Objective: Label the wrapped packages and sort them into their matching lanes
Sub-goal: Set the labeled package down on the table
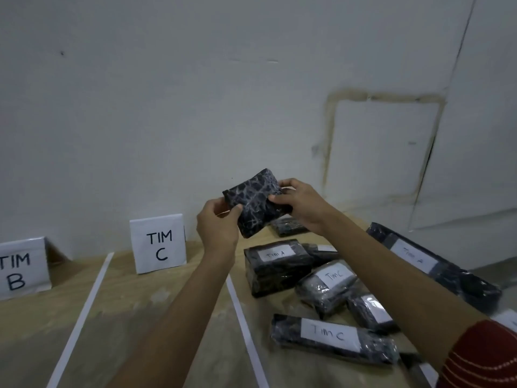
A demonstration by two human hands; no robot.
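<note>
Black wrap, no label showing: gripping package [256, 203] in left hand [218, 225] and right hand [302, 204], right of TIM C sign [159, 243]. Looks early: labelled packages [316, 292] heaped farther right, unsorted.

A pale grey wall [195, 79] fills the upper view, with a small dark speck [62, 53] high on its left. To the right a brownish rectangular outline [391, 96] marks the paint, and a thin dark seam [462, 37] slants down beside it. Below, the worktop [167, 317] is light-brown wood with whitish smudges.
</note>
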